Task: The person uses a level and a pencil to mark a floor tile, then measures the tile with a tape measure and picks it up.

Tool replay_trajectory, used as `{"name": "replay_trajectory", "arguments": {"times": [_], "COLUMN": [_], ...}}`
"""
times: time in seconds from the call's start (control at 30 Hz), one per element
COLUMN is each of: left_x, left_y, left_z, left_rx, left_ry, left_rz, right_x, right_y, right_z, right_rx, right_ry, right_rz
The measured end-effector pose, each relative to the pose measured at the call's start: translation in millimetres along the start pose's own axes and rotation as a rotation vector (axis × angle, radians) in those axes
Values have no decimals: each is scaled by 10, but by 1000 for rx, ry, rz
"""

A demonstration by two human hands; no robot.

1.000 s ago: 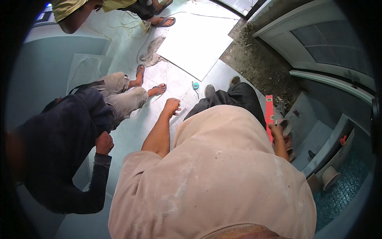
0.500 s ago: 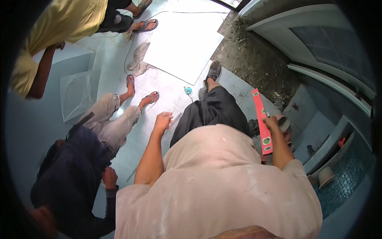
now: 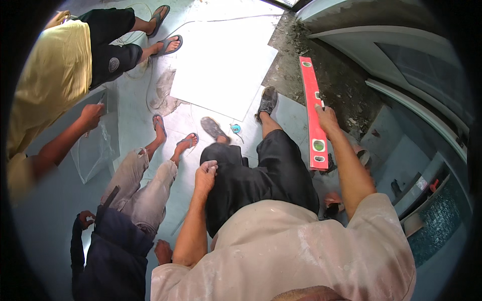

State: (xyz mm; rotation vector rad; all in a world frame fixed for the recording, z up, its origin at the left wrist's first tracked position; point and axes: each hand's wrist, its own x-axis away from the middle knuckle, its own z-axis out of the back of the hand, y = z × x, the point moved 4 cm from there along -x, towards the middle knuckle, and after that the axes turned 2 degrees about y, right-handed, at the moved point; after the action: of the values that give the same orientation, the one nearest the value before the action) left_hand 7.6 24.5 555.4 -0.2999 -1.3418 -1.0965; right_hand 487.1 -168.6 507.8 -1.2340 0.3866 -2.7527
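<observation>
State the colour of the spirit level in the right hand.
Red; the spirit level shows best in the head view.

red spirit level (image 3: 311, 108): 1 | teal tape measure (image 3: 236, 128): 1 | shoes (image 3: 268, 100): 2 | flip-flops (image 3: 159, 19): 4 | co-workers (image 3: 55, 85): 2

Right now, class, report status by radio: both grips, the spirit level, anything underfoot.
Right grip closed on red spirit level. Left grip loosely curled, nothing visible in it. Turquoise tape measure on floor between the shoes.
</observation>
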Motion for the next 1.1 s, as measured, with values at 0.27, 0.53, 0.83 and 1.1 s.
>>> {"name": "replay_trajectory", "arguments": {"times": [0.27, 0.53, 0.83, 1.1], "left_x": [-1054, -2506, -3690, -4066], "left_y": [-507, -494, -48, -649], "left_z": [-172, 17, 681, 483], "left_rx": [-107, -284, -104, -200], "left_ry": [-290, -264, -151, -204], "left_rz": [54, -112, 3, -40], "right_x": [-59, -177, -597, -1669], "right_y": [-563, -653, -1431, -901], "right_z": [-1284, -3422, -4867, -4480], "right_rx": [-856, -893, -898, -340], "right_ry": [-163, -140, -251, -48], "right_rz": [-299, -364, -352, -60]}}
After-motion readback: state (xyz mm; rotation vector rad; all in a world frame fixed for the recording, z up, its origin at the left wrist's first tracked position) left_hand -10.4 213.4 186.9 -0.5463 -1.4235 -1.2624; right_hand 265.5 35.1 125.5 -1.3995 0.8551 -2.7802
